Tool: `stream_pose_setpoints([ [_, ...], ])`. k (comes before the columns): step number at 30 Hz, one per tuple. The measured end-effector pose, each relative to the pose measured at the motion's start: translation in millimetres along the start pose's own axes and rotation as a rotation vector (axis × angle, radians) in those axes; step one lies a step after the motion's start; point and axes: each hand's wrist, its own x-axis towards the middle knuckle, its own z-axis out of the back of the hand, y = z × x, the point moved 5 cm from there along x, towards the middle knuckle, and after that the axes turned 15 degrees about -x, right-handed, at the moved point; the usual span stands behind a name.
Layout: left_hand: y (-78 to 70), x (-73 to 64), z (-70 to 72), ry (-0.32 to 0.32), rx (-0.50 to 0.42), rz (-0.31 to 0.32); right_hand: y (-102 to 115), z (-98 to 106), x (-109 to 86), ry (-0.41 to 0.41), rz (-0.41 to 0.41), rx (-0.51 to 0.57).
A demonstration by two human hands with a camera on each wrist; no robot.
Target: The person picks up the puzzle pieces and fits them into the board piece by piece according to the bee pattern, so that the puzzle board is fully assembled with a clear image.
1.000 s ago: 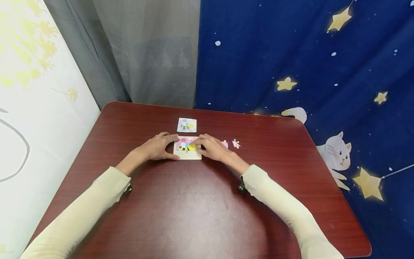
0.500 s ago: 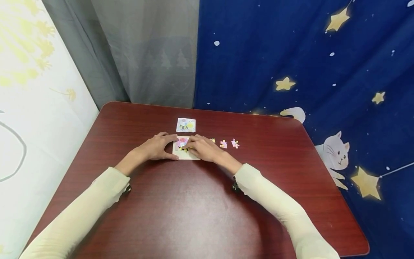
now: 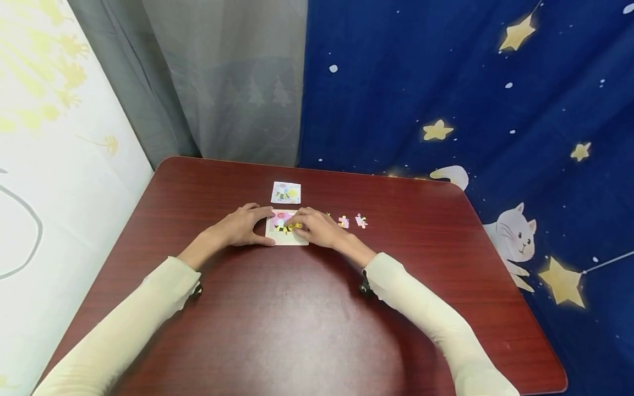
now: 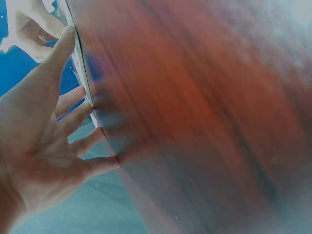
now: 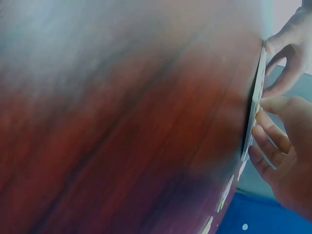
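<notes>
A pale jigsaw puzzle board (image 3: 277, 240) with a pink, yellow and black bee picture lies flat on the table. My left hand (image 3: 241, 225) spans its left side, thumb at the near corner and index finger at the far corner; the left wrist view shows the other fingers spread and mostly straight. Over the right half of the board, my right hand (image 3: 318, 226) has its thumb and bent fingers close together at a yellow puzzle piece (image 3: 298, 225). These fingers hide part of the picture. The right wrist view shows the right hand (image 5: 287, 146) at the board's edge.
Loose puzzle pieces lie right of the board, among them a pink one (image 3: 344, 221) and a farther one (image 3: 361, 221); another is partly behind the right hand. A white picture card (image 3: 285, 193) with the bee lies beyond the board on the reddish-brown table (image 3: 277, 308).
My right hand shifted left across the board, uncovering loose pieces, then slid slightly back right, showing more of the bee and the yellow piece. The left hand stayed at the board's left side.
</notes>
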Motion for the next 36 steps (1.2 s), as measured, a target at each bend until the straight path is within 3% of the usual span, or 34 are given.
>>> stream_pose_setpoints([
  [8, 0.2, -0.2, -0.4, 0.007, 0.006, 0.013, -20.2, 5.5, -8.1, 0.027, -0.088, 0.026],
  [17, 0.4, -0.3, -0.3, -0.001, 0.001, 0.006, -45.4, 11.4, -18.2, 0.022, -0.133, -0.014],
  [29, 0.9, -0.3, -0.9, -0.001, -0.006, 0.012, -75.7, 15.8, -38.5, 0.043, -0.256, -0.066],
  [36, 1.4, 0.6, -1.1, 0.003, -0.005, 0.013, -85.8, 14.1, -43.8, 0.095, -0.310, -0.065],
])
